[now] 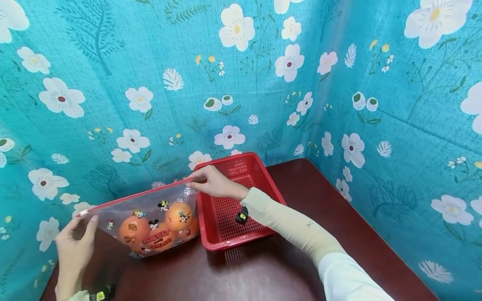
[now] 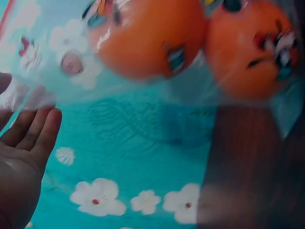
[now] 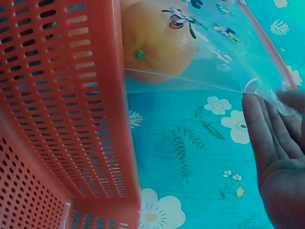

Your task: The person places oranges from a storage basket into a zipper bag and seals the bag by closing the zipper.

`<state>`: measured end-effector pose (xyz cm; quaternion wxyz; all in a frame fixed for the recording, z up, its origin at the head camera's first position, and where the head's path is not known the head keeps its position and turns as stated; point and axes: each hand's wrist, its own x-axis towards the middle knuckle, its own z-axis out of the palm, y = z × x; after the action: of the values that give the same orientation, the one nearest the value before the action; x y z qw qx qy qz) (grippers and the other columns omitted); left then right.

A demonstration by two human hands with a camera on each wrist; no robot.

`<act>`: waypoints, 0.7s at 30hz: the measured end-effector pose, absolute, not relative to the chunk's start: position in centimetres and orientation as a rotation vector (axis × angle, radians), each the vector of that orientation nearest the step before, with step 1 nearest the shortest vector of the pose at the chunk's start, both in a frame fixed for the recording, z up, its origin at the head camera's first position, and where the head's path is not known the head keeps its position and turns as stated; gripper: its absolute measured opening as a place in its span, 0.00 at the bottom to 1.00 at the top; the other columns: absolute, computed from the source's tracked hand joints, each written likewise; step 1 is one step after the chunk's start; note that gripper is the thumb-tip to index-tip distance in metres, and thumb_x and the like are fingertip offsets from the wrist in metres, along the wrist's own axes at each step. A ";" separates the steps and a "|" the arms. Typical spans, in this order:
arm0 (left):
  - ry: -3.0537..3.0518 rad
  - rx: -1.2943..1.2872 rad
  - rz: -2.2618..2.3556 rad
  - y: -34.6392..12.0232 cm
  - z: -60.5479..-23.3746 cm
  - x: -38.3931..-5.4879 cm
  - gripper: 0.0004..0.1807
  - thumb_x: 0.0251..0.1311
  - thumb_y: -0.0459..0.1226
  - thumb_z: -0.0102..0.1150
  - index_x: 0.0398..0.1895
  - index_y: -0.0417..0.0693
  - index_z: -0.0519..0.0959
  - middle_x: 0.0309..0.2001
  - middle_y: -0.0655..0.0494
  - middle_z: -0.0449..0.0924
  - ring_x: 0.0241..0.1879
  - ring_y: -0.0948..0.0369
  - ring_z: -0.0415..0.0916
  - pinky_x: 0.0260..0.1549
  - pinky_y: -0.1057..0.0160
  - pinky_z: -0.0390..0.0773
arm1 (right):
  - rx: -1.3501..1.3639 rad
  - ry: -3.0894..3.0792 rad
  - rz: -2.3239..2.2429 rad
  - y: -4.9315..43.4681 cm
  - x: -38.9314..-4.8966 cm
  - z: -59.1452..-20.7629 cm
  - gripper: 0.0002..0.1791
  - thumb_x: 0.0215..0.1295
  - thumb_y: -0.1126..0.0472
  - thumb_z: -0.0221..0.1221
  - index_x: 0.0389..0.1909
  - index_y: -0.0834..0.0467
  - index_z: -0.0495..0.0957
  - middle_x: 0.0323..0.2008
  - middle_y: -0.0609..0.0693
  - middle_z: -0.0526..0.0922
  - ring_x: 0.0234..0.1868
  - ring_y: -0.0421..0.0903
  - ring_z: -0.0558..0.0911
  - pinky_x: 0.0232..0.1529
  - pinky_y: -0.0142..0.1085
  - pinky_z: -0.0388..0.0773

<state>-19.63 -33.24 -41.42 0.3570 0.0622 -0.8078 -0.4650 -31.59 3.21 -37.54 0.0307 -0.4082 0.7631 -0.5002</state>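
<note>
A clear zip bag (image 1: pixel 150 217) with a red top strip and cartoon prints stands on the dark table, holding several oranges (image 1: pixel 178 215). My left hand (image 1: pixel 77 240) pinches the bag's top left corner. The right hand (image 1: pixel 211 182) pinches its top right corner, above the red basket's near-left rim. The left wrist view has two oranges (image 2: pixel 152 36) seen through the plastic (image 2: pixel 143 90), my fingers (image 2: pixel 33 129) on the bag's edge. An orange (image 3: pixel 159 40) in the bag and my fingertips (image 3: pixel 259 121) on its corner appear in the right wrist view.
A red perforated plastic basket (image 1: pixel 233 240) sits right of the bag; its wall (image 3: pixel 62 105) fills the right wrist view's left side. Turquoise floral cloth (image 1: pixel 263 75) walls the table at the back and right. Bare brown tabletop (image 1: pixel 320 196) lies to the right and front.
</note>
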 end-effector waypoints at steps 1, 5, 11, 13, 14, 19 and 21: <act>-2.092 0.158 -1.222 -33.1 -41.7 -19.7 0.15 0.69 0.34 0.62 0.55 0.37 0.83 0.40 0.82 0.79 0.41 0.82 0.77 0.46 0.85 0.73 | -1.259 2.338 -1.535 3.2 -31.7 -37.7 0.11 0.69 0.64 0.64 0.50 0.61 0.86 0.37 0.49 0.89 0.37 0.37 0.87 0.41 0.31 0.84; -1.961 0.126 -1.456 -32.8 -42.4 -20.2 0.14 0.67 0.30 0.62 0.52 0.31 0.83 0.40 0.73 0.86 0.43 0.76 0.82 0.46 0.82 0.76 | -1.282 2.311 -1.435 3.1 -31.7 -38.3 0.11 0.62 0.62 0.71 0.44 0.59 0.86 0.36 0.46 0.89 0.40 0.34 0.86 0.44 0.32 0.84; -1.733 0.136 -1.720 -32.8 -43.2 -20.3 0.12 0.63 0.27 0.65 0.48 0.28 0.84 0.35 0.64 0.89 0.39 0.70 0.86 0.44 0.81 0.77 | -1.296 2.322 -1.368 2.7 -31.3 -39.1 0.05 0.66 0.60 0.68 0.41 0.56 0.88 0.37 0.44 0.90 0.41 0.32 0.85 0.47 0.32 0.83; -1.722 0.138 -1.716 -32.8 -43.2 -20.2 0.13 0.63 0.28 0.65 0.48 0.27 0.84 0.33 0.64 0.89 0.38 0.70 0.86 0.44 0.80 0.78 | -1.309 2.307 -1.375 2.6 -31.1 -39.1 0.06 0.69 0.61 0.65 0.43 0.56 0.88 0.40 0.45 0.90 0.43 0.32 0.84 0.47 0.31 0.83; -1.719 0.142 -1.707 -32.8 -43.2 -20.2 0.13 0.63 0.28 0.66 0.48 0.27 0.84 0.33 0.64 0.89 0.37 0.70 0.86 0.44 0.80 0.78 | -1.318 2.300 -1.379 2.5 -31.0 -39.0 0.07 0.70 0.62 0.64 0.44 0.57 0.89 0.41 0.46 0.90 0.44 0.32 0.84 0.47 0.31 0.83; -1.719 0.147 -1.670 -32.5 -42.5 -19.7 0.14 0.61 0.29 0.68 0.47 0.27 0.84 0.32 0.65 0.89 0.35 0.71 0.87 0.41 0.81 0.79 | -1.338 2.259 -1.411 2.5 -30.6 -38.8 0.09 0.71 0.64 0.62 0.46 0.59 0.89 0.43 0.49 0.90 0.45 0.32 0.85 0.46 0.31 0.84; -1.731 0.148 -1.653 -32.6 -42.1 -19.2 0.15 0.60 0.29 0.69 0.47 0.26 0.84 0.31 0.65 0.89 0.34 0.71 0.87 0.40 0.80 0.79 | -1.330 2.235 -1.416 2.5 -30.4 -38.6 0.09 0.71 0.65 0.62 0.45 0.60 0.89 0.42 0.49 0.91 0.42 0.33 0.86 0.43 0.30 0.84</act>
<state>-19.20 -32.60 -42.07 0.3633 0.0577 -0.6726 -0.6421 -30.39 2.48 -38.63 0.0904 -0.4472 0.7517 -0.4763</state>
